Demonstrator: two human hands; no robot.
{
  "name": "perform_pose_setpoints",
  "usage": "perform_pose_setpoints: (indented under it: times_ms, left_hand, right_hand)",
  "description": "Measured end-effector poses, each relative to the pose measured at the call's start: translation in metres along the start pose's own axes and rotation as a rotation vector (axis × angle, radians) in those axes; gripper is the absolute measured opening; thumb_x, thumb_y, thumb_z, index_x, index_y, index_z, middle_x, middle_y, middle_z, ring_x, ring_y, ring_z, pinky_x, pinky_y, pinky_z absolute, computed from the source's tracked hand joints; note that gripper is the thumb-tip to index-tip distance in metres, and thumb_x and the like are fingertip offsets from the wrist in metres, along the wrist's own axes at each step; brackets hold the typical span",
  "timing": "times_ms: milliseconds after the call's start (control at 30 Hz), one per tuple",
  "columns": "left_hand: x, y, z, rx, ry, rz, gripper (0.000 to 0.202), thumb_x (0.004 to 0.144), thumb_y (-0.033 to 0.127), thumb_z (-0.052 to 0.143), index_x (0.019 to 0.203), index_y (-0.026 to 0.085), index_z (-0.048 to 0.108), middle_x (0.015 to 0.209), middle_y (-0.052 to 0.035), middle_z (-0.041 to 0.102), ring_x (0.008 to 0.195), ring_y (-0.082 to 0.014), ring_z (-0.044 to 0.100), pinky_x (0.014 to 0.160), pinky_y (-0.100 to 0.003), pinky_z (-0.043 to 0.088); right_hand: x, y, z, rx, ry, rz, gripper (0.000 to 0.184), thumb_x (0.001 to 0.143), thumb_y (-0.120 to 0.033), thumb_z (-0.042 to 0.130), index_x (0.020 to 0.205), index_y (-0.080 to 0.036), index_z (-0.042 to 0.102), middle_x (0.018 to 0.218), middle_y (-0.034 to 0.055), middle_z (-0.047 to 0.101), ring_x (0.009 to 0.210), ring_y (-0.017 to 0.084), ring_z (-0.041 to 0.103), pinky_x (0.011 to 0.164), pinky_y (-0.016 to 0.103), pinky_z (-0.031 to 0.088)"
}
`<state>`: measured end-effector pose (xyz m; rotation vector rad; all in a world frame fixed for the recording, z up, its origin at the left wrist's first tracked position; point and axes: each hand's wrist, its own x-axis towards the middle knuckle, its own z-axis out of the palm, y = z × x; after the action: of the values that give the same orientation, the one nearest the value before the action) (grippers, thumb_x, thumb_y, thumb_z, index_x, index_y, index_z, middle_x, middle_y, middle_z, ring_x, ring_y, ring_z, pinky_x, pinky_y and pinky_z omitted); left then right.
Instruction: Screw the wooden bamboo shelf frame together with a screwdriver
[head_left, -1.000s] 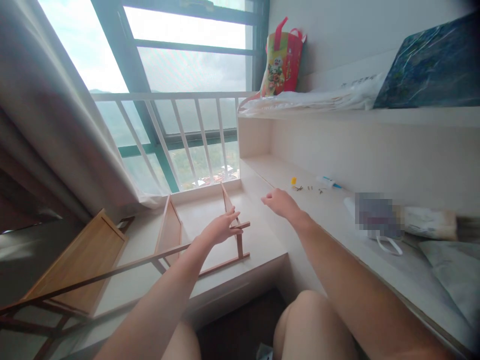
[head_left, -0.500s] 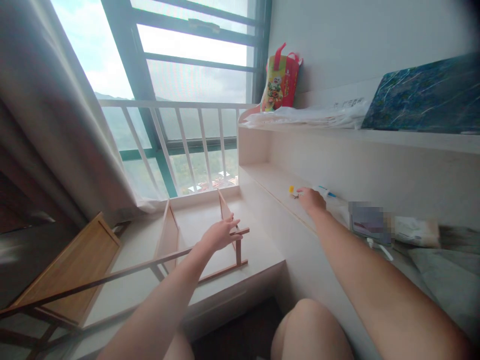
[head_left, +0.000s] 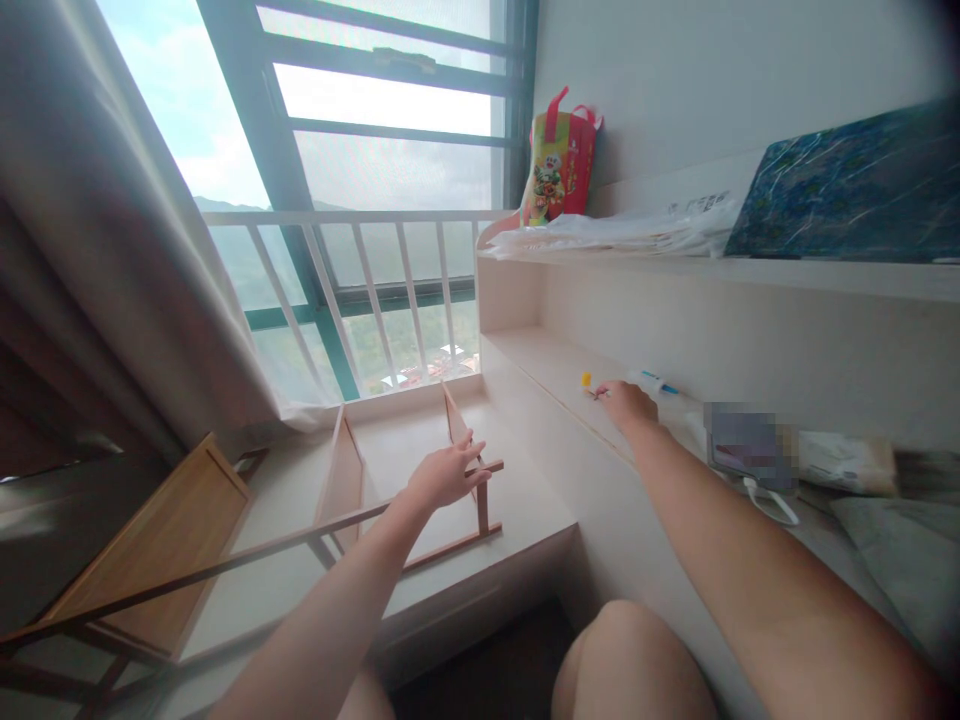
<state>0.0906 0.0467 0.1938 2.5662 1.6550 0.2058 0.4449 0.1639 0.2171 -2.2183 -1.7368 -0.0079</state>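
Observation:
My left hand (head_left: 444, 473) grips the end of a long wooden bar of a wooden frame (head_left: 337, 480) that lies on the low window platform (head_left: 517, 500). My right hand (head_left: 628, 403) reaches onto the pale shelf (head_left: 555, 365) on the right, its fingers curled down over small screws beside a yellow piece (head_left: 586, 380). What the fingers hold, if anything, is hidden. A white tube with a blue tip (head_left: 654, 383) lies just behind that hand.
A red and yellow bag (head_left: 559, 160) stands on the upper shelf by plastic-wrapped sheets (head_left: 615, 228) and a dark blue panel (head_left: 847, 190). A wooden board (head_left: 150, 540) lies at the left. A curtain (head_left: 90, 230) hangs by the railed window (head_left: 360, 280). My knees show below.
My right hand has moved from above the platform's edge to the small screws on the shelf and stays there. My left hand keeps its hold on the wooden bar.

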Motion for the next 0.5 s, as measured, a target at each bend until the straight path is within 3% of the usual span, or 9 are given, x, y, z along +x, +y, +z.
perform_pose_setpoints:
  times_ms: [500]
  left_hand:
    - [0.0013, -0.0010, 0.0022, 0.000, 0.001, 0.004, 0.063, 0.089, 0.064, 0.033, 0.142, 0.032, 0.041, 0.157, -0.0063, 0.024, 0.110, -0.0325, 0.063, 0.090, -0.044, 0.050]
  right_hand:
    - [-0.0055, 0.0085, -0.0008, 0.021, 0.031, -0.010, 0.026, 0.090, -0.035, 0.051, 0.107, -0.024, 0.068, 0.104, 0.0132, 0.070, 0.096, 0.026, 0.064, 0.075, 0.033, 0.045]
